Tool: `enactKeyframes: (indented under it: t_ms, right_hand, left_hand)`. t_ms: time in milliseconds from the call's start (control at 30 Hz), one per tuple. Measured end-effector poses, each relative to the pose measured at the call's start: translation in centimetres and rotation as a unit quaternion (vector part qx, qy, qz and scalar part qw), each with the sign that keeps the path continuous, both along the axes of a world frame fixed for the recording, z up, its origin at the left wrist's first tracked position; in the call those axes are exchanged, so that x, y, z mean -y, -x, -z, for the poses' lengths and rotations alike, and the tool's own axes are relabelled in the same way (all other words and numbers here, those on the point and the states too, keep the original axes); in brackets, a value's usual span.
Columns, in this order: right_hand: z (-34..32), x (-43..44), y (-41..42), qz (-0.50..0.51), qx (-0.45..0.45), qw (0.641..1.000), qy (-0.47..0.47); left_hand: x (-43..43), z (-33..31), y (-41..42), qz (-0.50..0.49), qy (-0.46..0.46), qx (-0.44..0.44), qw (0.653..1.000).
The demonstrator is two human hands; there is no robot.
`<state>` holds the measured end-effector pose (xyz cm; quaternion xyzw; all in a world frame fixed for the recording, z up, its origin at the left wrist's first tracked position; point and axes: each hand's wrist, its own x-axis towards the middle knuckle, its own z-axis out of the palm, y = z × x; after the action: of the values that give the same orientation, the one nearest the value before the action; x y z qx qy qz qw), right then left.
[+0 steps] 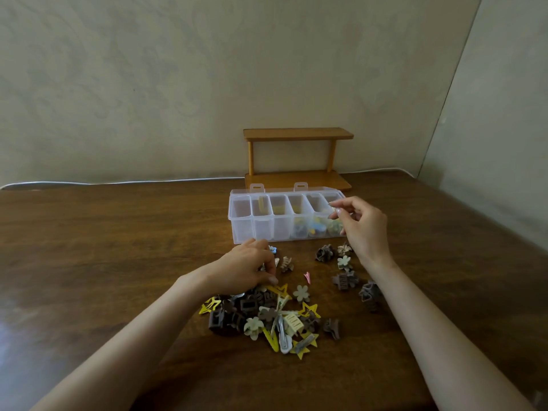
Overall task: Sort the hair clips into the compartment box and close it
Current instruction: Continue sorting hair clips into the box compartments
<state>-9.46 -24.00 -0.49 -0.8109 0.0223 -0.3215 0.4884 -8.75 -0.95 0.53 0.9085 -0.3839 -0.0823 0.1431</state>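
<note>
A clear plastic compartment box (261, 225) stands open on the table, its lid folded back. Yellow clips show in its middle compartments and small coloured ones in the right compartments. My right hand (363, 229) hovers over the box's right end and pinches a small pale hair clip (334, 208) between thumb and forefinger. My left hand (246, 268) rests curled on the table just in front of the box, fingertips down among small clips at the top of the pile of hair clips (272, 317). I cannot make out whether it grips one.
Loose brown and beige flower clips (344, 262) lie to the right of the pile, and a small pink clip (307, 276) sits between. A small wooden shelf (298, 157) stands behind the box against the wall. A white cable (118, 182) runs along the table's back edge.
</note>
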Motion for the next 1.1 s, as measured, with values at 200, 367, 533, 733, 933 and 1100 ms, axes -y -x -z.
enactKeyframes:
  t_ms: [200, 367, 533, 733, 933, 1100]
  right_hand:
    - [-0.14, -0.24, 0.19, -0.022, -0.002, 1.0, 0.012]
    - [-0.23, -0.45, 0.38, -0.037, -0.017, 0.999, 0.022]
    - [-0.29, -0.58, 0.45, -0.04, -0.021, 0.999, 0.029]
    - [-0.42, -0.61, 0.52, -0.037, -0.017, 0.999, 0.028]
    - [-0.44, -0.52, 0.54, -0.038, -0.011, 0.999, 0.03]
    - [-0.51, -0.58, 0.6, -0.039, -0.008, 0.999, 0.026]
  left_hand:
    - [-0.45, -0.57, 0.17, 0.016, 0.004, -0.004, 1.0]
    - [-0.65, -0.71, 0.27, 0.03, -0.016, 0.0, 0.999]
    - [-0.44, -0.67, 0.41, 0.026, -0.019, 0.017, 0.999]
    - [-0.15, -0.7, 0.58, 0.01, 0.073, 0.015, 0.997]
    - [0.0, -0.49, 0.69, -0.019, 0.177, 0.004, 0.984]
    - [0.0, -0.64, 0.55, -0.019, 0.168, 0.019, 0.985]
